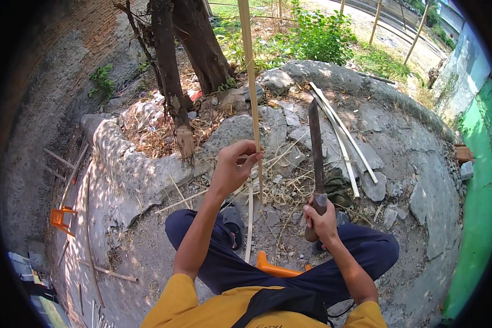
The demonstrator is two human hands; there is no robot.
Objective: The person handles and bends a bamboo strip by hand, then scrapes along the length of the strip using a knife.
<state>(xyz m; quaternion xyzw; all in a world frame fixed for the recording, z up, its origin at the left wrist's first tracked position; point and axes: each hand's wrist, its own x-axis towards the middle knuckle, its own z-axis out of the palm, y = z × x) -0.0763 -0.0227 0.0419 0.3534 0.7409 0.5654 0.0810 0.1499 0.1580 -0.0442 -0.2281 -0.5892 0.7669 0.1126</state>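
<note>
Pinched in the fingers of my left hand [236, 168] is a long, thin bamboo strip [250, 65], held upright; it runs past the top of the view and ends below my hand. My right hand [321, 220] is wrapped round the wooden handle of a machete [316, 139]. Its long dark blade points up and away from me, to the right of the strip and apart from it. Beneath my hands, thin bamboo shavings [287, 183] lie tangled on the ground. A pale strip [250, 218] lies between my feet.
Several pale split strips [344, 136] lie on the broken concrete ahead right. Tree trunks [194, 49] rise behind a low concrete rim [142, 180]. An orange stool [273, 267] is under me; an orange chair [63, 220] stands far left. A green wall [475, 208] bounds the right.
</note>
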